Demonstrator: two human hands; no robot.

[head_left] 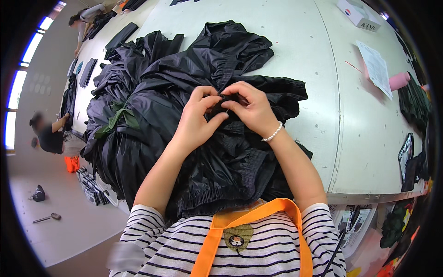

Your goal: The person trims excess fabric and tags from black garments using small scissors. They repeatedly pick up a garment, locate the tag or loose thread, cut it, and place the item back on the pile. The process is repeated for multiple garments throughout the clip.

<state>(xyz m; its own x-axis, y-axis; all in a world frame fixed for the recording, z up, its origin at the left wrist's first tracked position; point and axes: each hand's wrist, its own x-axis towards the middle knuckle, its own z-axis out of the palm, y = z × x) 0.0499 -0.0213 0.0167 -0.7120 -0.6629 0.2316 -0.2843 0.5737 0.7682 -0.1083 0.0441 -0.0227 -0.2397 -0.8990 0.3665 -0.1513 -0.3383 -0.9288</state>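
A large heap of shiny black garments (175,74) with gathered elastic edges spreads over the white table in front of me. My left hand (199,115) pinches a fold of black fabric at the heap's middle. Close beside it my right hand (251,106), with a white bead bracelet (273,133) on the wrist, grips the same fabric between thumb and fingers. The fingertips of both hands nearly meet there. A dark green fabric tie (119,118) lies on the cloth to the left. What exactly sits between the fingertips is partly hidden.
The white table (314,60) extends to the right, holding a paper sheet (376,67), a pink thread cone (399,81) and a white box (359,15). Dark cloth hangs at the right edge. Two other people (48,134) work along the left side. A plastic bin (355,226) stands below the table edge.
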